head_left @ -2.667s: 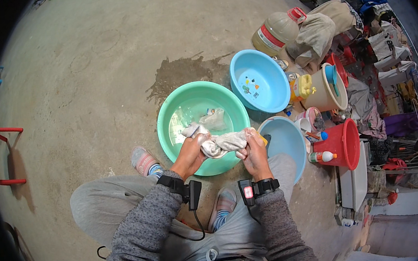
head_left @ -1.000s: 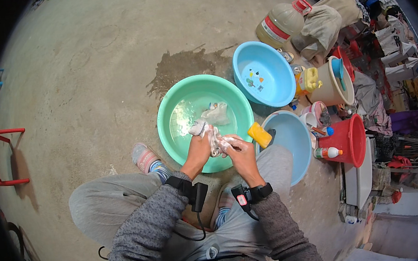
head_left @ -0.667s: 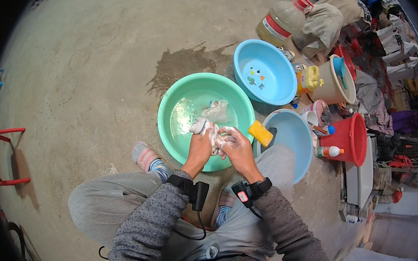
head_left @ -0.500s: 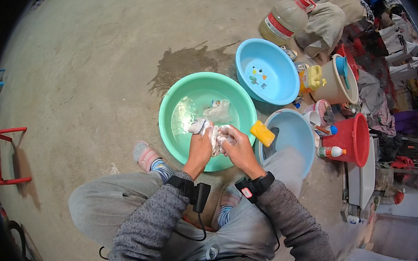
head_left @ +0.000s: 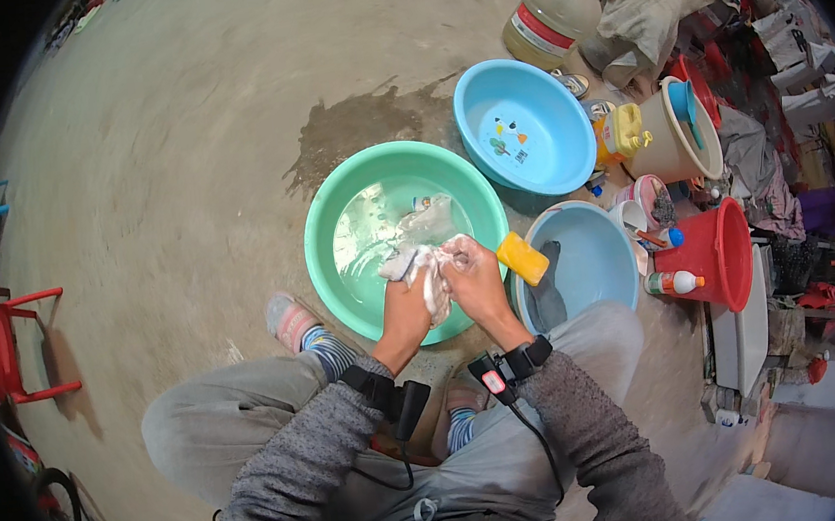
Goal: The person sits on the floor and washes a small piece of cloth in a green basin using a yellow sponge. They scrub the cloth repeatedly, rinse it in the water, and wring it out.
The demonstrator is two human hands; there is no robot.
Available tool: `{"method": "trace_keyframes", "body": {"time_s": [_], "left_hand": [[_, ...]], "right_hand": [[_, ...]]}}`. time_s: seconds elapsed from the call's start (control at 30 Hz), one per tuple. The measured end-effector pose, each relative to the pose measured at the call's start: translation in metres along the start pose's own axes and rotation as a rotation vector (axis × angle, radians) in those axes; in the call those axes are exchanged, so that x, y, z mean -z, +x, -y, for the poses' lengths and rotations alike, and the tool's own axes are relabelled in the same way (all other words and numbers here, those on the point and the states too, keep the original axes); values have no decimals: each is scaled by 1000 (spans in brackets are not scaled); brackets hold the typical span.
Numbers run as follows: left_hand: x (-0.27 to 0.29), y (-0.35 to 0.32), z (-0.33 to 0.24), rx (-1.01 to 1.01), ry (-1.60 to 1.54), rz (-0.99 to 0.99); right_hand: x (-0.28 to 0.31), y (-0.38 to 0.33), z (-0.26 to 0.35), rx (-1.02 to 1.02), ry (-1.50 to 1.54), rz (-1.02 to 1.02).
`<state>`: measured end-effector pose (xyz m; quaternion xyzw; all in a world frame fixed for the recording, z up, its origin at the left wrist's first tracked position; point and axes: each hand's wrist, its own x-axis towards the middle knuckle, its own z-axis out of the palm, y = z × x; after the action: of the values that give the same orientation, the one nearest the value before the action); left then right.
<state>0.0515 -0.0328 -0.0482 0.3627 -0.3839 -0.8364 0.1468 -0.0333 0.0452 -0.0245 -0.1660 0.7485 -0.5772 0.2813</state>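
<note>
Over the near side of a green basin (head_left: 320, 240), both of my hands are closed on a small white-and-grey soapy sock (head_left: 429, 271). My left hand (head_left: 405, 312) grips its left part, and my right hand (head_left: 477, 280) pinches the right part close beside it. White foam covers the fabric and some of my fingers. Shallow water fills the basin's bottom, where another pale piece of cloth (head_left: 431, 221) lies beyond my hands. A yellow bar of soap (head_left: 523, 258) rests at the left rim of a light blue basin (head_left: 599, 268), beside a dark grey cloth (head_left: 546, 300).
A brighter blue basin (head_left: 554, 162) stands beyond. Rightward are a yellow jug (head_left: 621, 132), a beige bucket (head_left: 662, 141), a red bucket (head_left: 729, 256) and a white bottle (head_left: 674, 282). A large clear jug (head_left: 553, 21) stands farther back. At left is a red stool (head_left: 6, 345).
The sock has been turned and bunched between my fingers, with more foam showing on it. Both hands remain closed on it over the green basin. The view has shifted slightly.
</note>
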Motion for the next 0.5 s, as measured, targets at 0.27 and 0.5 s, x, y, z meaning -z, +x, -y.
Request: {"method": "trace_keyframes", "body": {"time_s": [0.27, 0.5], "left_hand": [[-2, 5, 5, -68, -30, -118], [-7, 2, -6, 38, -159, -164]], "right_hand": [[-2, -8, 8, 236, -91, -31], [-3, -11, 3, 271, -174, 54]]}}
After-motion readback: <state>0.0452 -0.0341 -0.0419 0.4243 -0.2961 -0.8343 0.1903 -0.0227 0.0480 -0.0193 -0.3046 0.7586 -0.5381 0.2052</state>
